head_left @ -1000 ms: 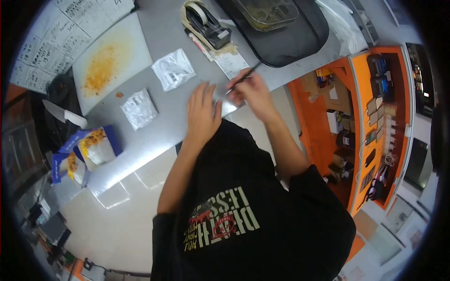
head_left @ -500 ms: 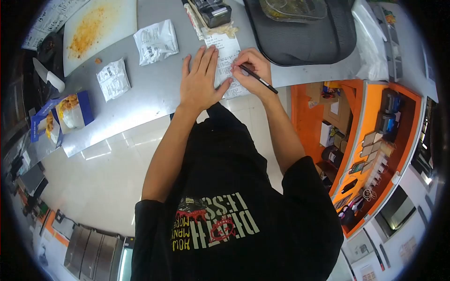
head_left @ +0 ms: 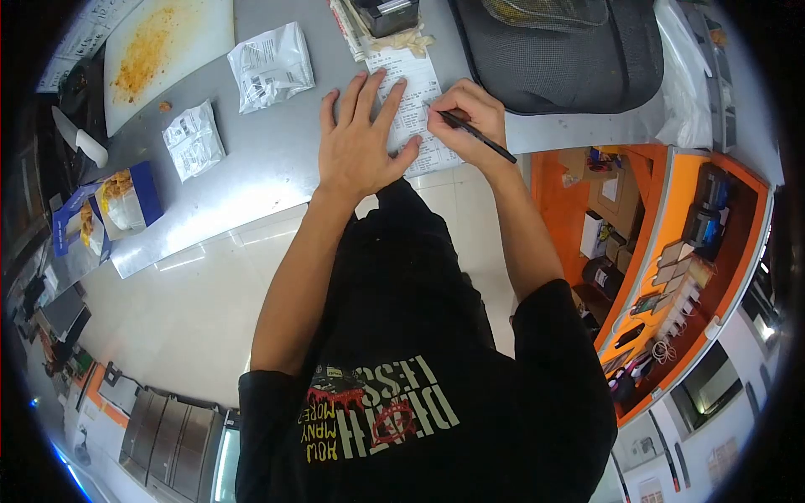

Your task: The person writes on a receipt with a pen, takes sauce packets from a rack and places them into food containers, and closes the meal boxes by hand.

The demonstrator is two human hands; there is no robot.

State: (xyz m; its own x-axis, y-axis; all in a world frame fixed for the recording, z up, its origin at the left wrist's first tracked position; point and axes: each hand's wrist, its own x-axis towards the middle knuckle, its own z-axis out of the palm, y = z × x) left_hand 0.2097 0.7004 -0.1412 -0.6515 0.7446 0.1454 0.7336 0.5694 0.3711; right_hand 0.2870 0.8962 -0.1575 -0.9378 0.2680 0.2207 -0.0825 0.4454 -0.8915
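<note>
A long printed receipt (head_left: 429, 151) lies on the metal counter (head_left: 268, 159) near its front edge. My left hand (head_left: 359, 138) rests flat on the receipt's left side, fingers spread, partly on the counter. In my right hand (head_left: 475, 117) is a black pen (head_left: 478, 137), gripped in a writing hold with its tip end at the receipt's right half. Whether the tip touches the paper is hidden by the fingers. At the top end of the receipt sit a crumpled beige glove or cloth (head_left: 402, 40) and a black device (head_left: 387, 15).
Two white printed packets (head_left: 271, 67) lie to the left. Beyond them are a stained cutting board (head_left: 205, 33), a white-handled knife (head_left: 90, 147) and blue food boxes (head_left: 126, 201). A black tray (head_left: 562, 84) and clear plastic bags (head_left: 683, 75) are at right, above orange shelves (head_left: 545, 197).
My right hand with the pen has shifted slightly right and up across the receipt. My left fingers have spread wider. The whole view has shifted a little.
</note>
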